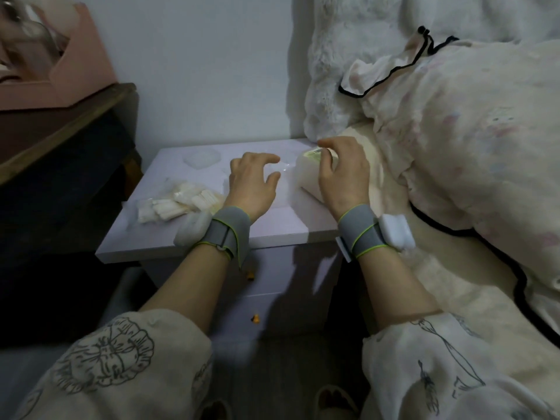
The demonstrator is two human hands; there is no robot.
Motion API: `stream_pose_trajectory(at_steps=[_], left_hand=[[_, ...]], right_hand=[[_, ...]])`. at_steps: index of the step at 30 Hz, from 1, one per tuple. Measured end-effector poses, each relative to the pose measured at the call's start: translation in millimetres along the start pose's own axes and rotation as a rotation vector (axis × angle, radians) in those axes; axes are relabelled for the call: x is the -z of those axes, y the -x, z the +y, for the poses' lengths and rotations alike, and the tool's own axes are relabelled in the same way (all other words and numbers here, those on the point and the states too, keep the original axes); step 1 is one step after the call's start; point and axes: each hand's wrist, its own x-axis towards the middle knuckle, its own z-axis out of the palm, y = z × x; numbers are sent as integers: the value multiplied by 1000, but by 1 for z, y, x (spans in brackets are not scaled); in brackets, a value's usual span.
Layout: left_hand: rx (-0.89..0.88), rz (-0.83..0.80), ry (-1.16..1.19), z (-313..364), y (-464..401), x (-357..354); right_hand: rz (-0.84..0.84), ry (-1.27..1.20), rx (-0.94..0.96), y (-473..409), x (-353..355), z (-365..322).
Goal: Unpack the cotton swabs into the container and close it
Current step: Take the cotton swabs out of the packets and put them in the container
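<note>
Gripped at its top by the curled fingers of the right hand (344, 174) was a white bag of cotton swabs (309, 174), resting on the white bedside table (272, 228). Nothing was held by the left hand (251, 183), its fingers loosely spread beside the bag. Small wrapped swab bundles (175, 201) lay at the table's left; a clear square container (202, 157) stood behind them.

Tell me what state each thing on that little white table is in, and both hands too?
Cotton swabs: lying in a loose pile on the table, not yet in the container.
Clear lid: off, lying flat at the back of the table.
Clear container: hard to make out, apparently open.
Package: on the table, held.
Left hand: fingers spread, holding nothing.
Right hand: pinching the package top.
</note>
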Motion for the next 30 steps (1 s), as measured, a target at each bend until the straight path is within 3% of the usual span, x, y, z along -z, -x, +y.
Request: stream_pose_trajectory(at_steps=[4, 8, 12, 20, 25, 30], left_hand=[[71, 76, -115, -25, 16, 20], [132, 57, -205, -53, 34, 29], [150, 30, -221, -68, 46, 35], [39, -85, -179, -63, 46, 33], [-24, 109, -102, -59, 44, 36], [-217, 188, 8, -51, 47, 38]], right_hand=[[-232, -102, 81, 17, -14, -25], [-623, 33, 82, 37, -37, -31], [-789, 155, 44, 43, -48, -31], [-651, 56, 15, 38, -50, -39], [-608, 78, 27, 36, -49, -39], [-615, -246, -352, 31, -43, -49]])
